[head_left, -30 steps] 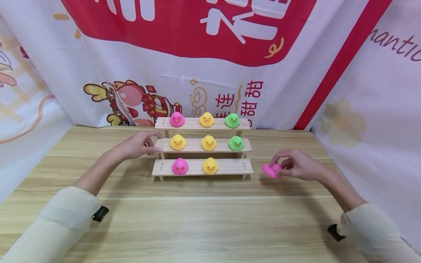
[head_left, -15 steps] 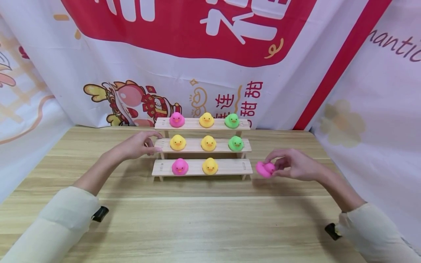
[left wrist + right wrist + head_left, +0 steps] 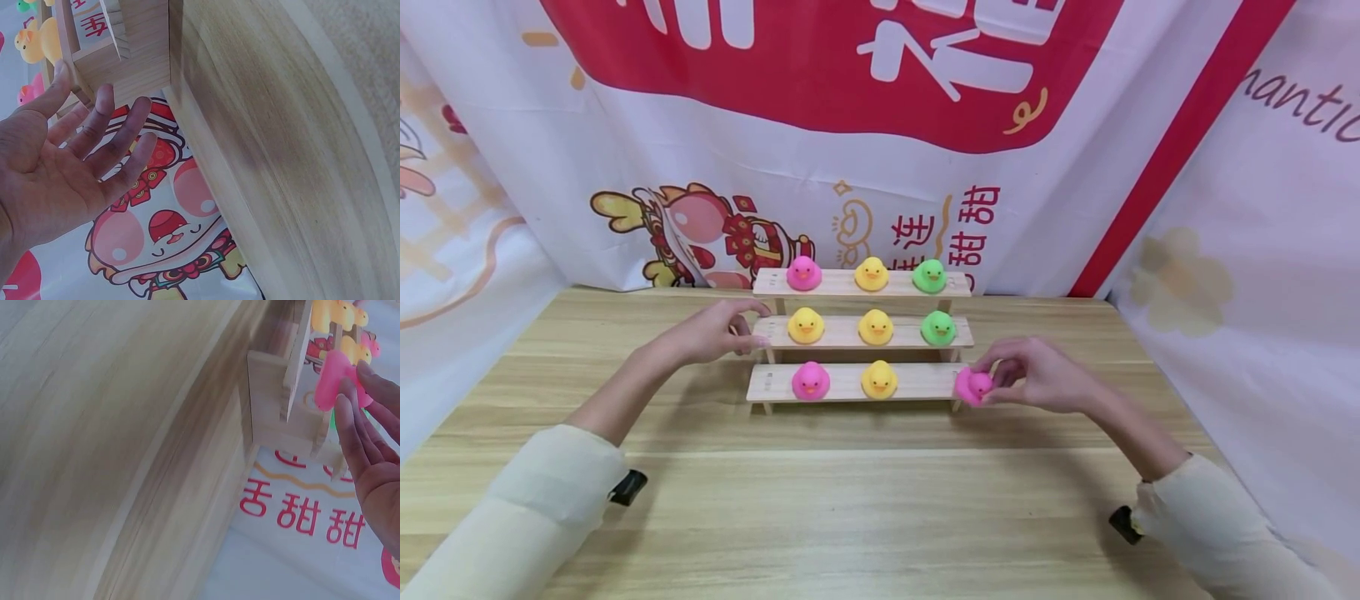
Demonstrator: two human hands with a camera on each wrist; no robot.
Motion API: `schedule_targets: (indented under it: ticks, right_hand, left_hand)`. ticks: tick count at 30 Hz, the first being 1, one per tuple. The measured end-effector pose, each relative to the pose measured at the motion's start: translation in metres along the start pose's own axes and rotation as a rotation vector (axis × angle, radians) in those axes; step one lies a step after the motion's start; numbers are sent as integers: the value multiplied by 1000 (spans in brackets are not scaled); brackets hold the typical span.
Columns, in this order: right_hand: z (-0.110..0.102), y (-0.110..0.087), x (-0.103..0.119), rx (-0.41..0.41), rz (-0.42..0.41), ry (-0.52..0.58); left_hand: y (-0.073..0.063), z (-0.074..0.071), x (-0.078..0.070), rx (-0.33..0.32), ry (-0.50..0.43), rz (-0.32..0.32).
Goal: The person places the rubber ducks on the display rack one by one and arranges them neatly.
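Observation:
My right hand [image 3: 1041, 375] pinches a pink rubber duck [image 3: 973, 386] between thumb and fingers, at the right end of the lowest tier of a wooden display stand [image 3: 925, 380]. In the right wrist view this pink duck [image 3: 333, 380] is tilted at the fingertips. My left hand [image 3: 718, 332] holds the left end of the middle tier, thumb at the front edge and index finger at the back. The left wrist view shows its other fingers [image 3: 122, 147] extended. On the bottom tier sit a pink duck [image 3: 811, 381] and a yellow duck [image 3: 879, 380].
Yellow ducks [image 3: 806, 326] and a green duck [image 3: 938, 327] occupy the middle tier. Pink [image 3: 803, 273], yellow [image 3: 871, 273] and green ducks [image 3: 929, 276] line the top one. The stand rests on a wood-grain table [image 3: 850, 500] before a printed cloth backdrop [image 3: 700, 133].
My right hand has carried the pink duck leftward, from beside the stand to the right end of its lowest tier. My left hand has stayed where it was.

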State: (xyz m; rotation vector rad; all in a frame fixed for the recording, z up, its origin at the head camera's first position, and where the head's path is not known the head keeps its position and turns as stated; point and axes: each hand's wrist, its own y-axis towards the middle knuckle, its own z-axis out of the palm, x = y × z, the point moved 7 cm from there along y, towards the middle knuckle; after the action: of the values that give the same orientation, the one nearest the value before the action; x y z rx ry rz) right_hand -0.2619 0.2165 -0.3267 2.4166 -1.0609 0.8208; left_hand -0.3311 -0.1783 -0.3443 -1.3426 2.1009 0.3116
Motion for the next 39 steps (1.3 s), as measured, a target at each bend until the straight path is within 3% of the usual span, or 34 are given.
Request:
schedule_targets:
  ticks: [7,16,34,39]
  right_hand:
    - [11,17,2,-27,-30,-40]
    - [18,29,1,-79,20,-68]
    - [24,33,-5,-123,61,-66]
    - [24,30,-6,-117,72,-50]
  left_hand:
    - [1,1,-1,1,-1,5]
    - [1,2,-1,3,-15,15]
    - [2,2,-2,2,-20,23]
    - [0,3,1,-25,-16,36]
